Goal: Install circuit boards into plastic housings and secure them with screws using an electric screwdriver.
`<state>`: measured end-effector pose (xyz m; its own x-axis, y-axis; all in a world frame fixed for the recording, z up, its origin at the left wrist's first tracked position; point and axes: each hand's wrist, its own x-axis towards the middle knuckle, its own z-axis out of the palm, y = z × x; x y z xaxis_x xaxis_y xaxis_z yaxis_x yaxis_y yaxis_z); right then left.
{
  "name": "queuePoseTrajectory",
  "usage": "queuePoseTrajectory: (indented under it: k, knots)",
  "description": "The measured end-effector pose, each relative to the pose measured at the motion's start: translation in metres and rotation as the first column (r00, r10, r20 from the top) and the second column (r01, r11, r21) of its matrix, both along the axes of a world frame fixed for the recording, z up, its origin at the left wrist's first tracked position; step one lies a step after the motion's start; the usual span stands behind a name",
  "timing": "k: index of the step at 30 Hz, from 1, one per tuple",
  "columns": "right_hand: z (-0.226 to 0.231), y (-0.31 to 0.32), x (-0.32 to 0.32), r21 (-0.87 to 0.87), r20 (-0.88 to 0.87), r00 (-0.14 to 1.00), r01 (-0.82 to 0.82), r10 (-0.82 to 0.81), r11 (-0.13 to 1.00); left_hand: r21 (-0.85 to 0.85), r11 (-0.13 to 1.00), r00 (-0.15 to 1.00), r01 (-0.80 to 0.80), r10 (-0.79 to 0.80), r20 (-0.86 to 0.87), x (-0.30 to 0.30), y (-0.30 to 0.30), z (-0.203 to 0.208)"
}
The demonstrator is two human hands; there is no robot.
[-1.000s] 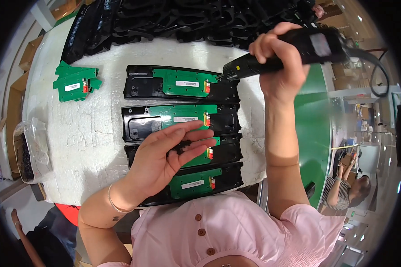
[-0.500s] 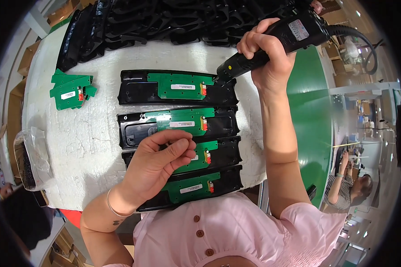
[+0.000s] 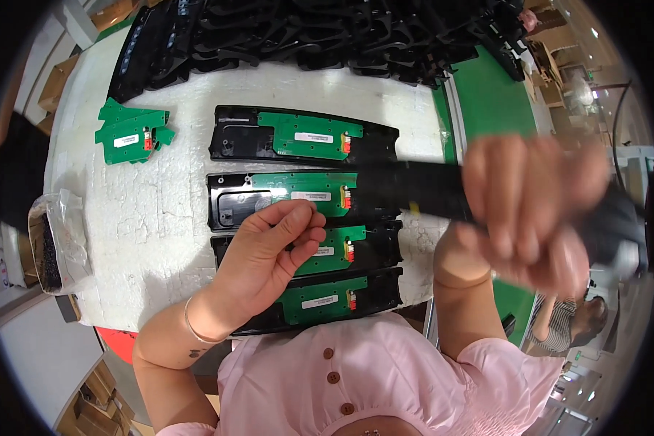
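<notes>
On a white worktable [image 3: 160, 218], seen from the head camera, four black housings with green circuit boards lie in a row. Left hand [image 3: 269, 254] rests on the third housing [image 3: 363, 247], fingertips pinched together. Right hand [image 3: 530, 211], blurred, is clenched around a black power screwdriver [image 3: 414, 190] above the second housing [image 3: 232, 203].
</notes>
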<state>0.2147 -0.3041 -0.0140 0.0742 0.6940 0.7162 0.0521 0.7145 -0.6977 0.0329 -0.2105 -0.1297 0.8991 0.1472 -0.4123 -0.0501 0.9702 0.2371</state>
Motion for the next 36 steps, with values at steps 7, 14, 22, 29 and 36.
queuePoseTrajectory:
  k: [7, 14, 22, 29, 36]
  knots:
    - [0.004, -0.009, -0.037, -0.064, -0.113, 0.994, 0.000, -0.008, 0.998, -0.066, 0.998, 0.996, -0.003, 0.010, 0.093, -0.002, -0.002, 0.000]
    - [-0.008, -0.007, -0.036, -0.041, -0.103, 0.995, 0.004, -0.009, 0.999, -0.056, 0.996, 0.988, 0.074, -0.065, 0.143, -0.004, -0.022, 0.018]
    - [-0.046, 0.013, -0.019, -0.232, -0.250, 0.928, 0.218, -0.275, 0.948, 0.003, 0.967, 0.966, 0.255, -0.255, 0.049, -0.016, -0.019, 0.012]
    - [-0.052, 0.012, -0.017, -0.275, -0.254, 0.902, 0.278, -0.349, 0.920, 0.124, 0.972, 0.975, 0.199, -0.209, 0.075, -0.023, -0.016, 0.000]
    - [-0.050, 0.016, -0.019, -0.382, -0.084, 0.905, 0.357, -0.417, 0.852, 0.165, 0.977, 0.991, 0.135, -0.130, -0.042, -0.020, -0.016, 0.006]
